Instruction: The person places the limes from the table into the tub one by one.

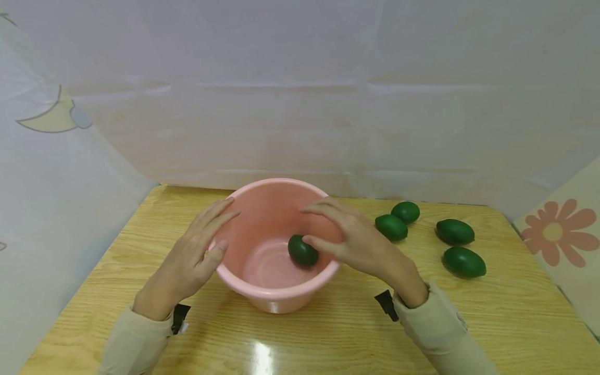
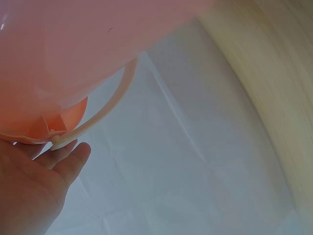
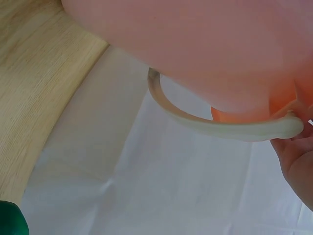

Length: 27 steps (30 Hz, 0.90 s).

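A pink bucket (image 1: 274, 297) stands in front of me on the table, mouth up, with one dark green lime (image 1: 303, 251) lying in it. My left hand (image 1: 191, 255) is at its left rim, fingers loosely extended and the thumb over the edge. On the opposite side my right hand (image 1: 358, 237) reaches over the right rim, its fingers and thumb spread above the inside. In the left wrist view a pale handle (image 2: 110, 105) hangs by the fingers of that hand. The right wrist view shows the handle's other end (image 3: 244, 131) close to my right hand.
To the right of the bucket several green limes (image 1: 454, 232) lie on the wooden table (image 1: 356, 333). A pale sheet (image 1: 290, 130) closes off the back of the table, and printed sheets stand at both sides.
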Each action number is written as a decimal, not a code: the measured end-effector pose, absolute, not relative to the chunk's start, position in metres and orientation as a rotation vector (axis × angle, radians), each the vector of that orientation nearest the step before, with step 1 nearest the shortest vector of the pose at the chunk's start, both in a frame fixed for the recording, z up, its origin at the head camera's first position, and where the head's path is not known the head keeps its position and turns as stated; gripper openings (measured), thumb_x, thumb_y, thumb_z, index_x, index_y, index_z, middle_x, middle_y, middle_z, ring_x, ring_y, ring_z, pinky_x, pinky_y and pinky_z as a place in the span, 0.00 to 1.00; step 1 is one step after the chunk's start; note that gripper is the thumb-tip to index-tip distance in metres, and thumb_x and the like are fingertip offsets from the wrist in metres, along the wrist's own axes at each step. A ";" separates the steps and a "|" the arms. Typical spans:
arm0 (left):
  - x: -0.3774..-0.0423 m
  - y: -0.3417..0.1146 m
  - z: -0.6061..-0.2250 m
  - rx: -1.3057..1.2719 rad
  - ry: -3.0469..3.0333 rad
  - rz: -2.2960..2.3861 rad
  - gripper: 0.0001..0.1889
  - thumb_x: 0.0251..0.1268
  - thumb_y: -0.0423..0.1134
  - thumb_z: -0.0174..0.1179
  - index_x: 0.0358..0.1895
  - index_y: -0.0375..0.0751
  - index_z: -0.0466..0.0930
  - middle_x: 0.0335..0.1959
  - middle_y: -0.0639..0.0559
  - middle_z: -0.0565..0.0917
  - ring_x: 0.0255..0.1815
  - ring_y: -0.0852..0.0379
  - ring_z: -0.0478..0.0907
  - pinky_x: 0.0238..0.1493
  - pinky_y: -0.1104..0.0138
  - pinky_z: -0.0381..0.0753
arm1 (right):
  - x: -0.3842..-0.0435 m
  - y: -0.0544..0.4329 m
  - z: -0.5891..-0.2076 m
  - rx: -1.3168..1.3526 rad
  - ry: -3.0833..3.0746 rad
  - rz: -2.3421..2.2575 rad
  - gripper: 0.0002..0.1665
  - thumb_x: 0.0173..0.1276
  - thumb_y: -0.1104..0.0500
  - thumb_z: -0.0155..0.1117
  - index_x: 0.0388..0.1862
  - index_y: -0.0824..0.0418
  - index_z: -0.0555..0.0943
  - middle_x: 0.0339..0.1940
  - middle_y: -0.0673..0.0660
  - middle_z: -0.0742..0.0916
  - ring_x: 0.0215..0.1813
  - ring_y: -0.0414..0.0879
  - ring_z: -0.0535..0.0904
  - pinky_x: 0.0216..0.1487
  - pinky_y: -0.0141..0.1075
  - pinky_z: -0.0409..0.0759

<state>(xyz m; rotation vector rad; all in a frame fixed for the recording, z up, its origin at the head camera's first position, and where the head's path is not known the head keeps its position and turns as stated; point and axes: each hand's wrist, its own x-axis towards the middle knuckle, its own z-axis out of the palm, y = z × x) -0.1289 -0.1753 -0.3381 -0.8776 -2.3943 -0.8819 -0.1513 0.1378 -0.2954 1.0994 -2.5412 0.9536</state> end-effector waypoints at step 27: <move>-0.128 -0.174 -0.338 -0.854 -2.422 -0.881 0.28 0.65 0.33 0.49 0.71 0.41 0.69 0.77 0.48 0.64 0.77 0.43 0.59 0.78 0.70 0.52 | -0.152 0.165 -0.297 1.130 -2.280 0.899 0.34 0.51 0.65 0.79 0.59 0.64 0.80 0.61 0.59 0.82 0.63 0.52 0.79 0.63 0.26 0.76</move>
